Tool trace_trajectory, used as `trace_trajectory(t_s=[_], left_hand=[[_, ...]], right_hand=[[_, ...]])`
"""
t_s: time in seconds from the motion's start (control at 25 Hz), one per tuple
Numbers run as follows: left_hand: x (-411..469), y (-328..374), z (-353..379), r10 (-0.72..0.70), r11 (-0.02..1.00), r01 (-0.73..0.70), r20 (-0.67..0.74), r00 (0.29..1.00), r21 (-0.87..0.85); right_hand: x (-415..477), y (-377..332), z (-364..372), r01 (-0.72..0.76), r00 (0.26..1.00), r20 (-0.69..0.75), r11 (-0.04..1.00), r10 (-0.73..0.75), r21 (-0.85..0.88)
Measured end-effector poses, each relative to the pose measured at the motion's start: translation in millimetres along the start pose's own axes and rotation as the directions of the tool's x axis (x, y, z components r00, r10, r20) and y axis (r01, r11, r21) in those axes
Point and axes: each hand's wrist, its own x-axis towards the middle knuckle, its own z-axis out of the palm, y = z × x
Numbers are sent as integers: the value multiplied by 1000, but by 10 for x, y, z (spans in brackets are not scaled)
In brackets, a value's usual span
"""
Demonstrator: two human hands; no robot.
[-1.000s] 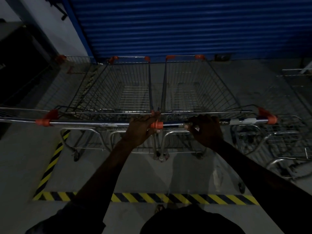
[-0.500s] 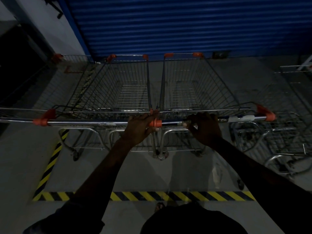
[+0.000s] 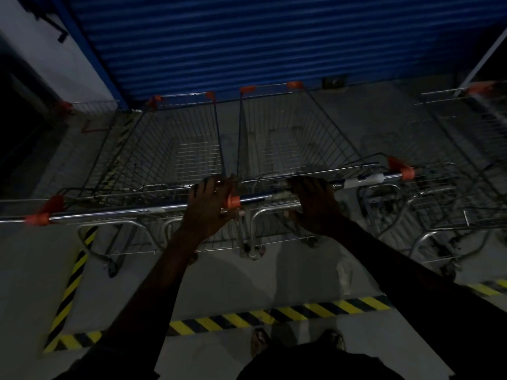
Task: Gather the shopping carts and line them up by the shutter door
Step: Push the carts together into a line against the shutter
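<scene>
Two silver wire shopping carts (image 3: 296, 138), left hand (image 3: 211, 207) and right hand (image 3: 312, 205) each gripping a handle (image 3: 359, 181), lining up; next, likely push both square to the blue shutter door (image 3: 219, 42).

No text, brand or number is legible. The white label (image 3: 363, 181) on the right cart handle (image 3: 391, 176) is too dim to read. Yellow-black hazard tape (image 3: 274, 316) marks the floor (image 3: 233, 283).
</scene>
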Motion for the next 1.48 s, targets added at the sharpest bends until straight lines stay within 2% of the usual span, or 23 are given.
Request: trace_trajectory(t_s=[0.12,0.24,0.48,0.68,0.92,1.12,1.28,1.36,1.48], left_hand=[[79,393,-9,121,990,-118,-27,992,71],[199,941,78,196,978,-196,14,981,65],[504,2209,336,186,981,-185,26,982,-55],[819,3052,600,238,963,-236,2,971,-133],[1129,3823,765,366,895,-349,13,930,-279],[1538,4164,943,493,803,-462,-17,870,-376],[1795,4551,1052,578,730,-491,46,815,-475],[1851,4820,1090,625,678,-500,64,778,-539],[1834,5254,1127,734,554,-573,30,678,-604]], right_hand=[[-219,173,-101,-61,995,-74,998,60,-5],[-479,451,-190,-93,995,-52,995,91,-41],[-923,1217,-571,-142,990,1,988,143,-59],[-1281,1974,-865,-211,975,70,977,213,-35],[-1615,2515,-1153,-324,946,3,944,325,-57],[-1812,2847,-1331,-429,901,-97,900,422,-72],[-1960,3055,-1544,-544,838,-129,830,530,-127],[-2067,3216,-1662,-612,791,-127,779,598,-141],[-2381,3570,-1858,-725,688,-163,681,707,-108]])
